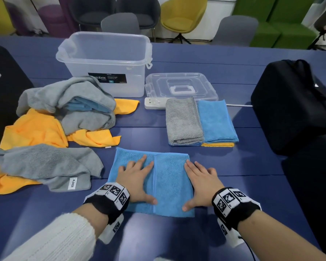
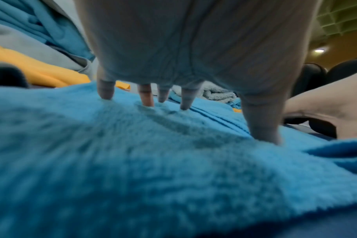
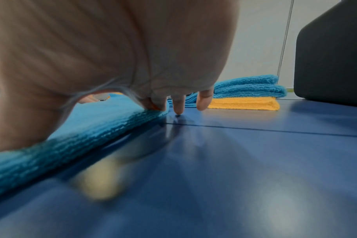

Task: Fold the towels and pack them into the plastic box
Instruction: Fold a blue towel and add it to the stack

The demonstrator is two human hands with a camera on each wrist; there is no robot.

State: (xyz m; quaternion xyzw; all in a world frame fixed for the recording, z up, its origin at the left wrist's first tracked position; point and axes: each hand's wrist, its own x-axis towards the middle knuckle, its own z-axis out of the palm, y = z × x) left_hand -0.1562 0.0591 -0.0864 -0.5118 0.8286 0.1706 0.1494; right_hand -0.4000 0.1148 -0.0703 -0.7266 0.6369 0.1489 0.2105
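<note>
At six o'clock on the bench (image 1: 234, 166), I press my left hand (image 1: 137, 178) and right hand (image 1: 200, 182), both flat with fingers spread, along the blue towel (image 1: 169, 181), smoothing outward before the next fold.

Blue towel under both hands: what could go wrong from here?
1. The right hand sits at the blue towel's edge, fingers partly on the table; the next fold may skew.
2. The left hand works beside the unfolded pile, which may snag.
3. The plastic box stands beyond the pile; carried folds may loosen.
</note>
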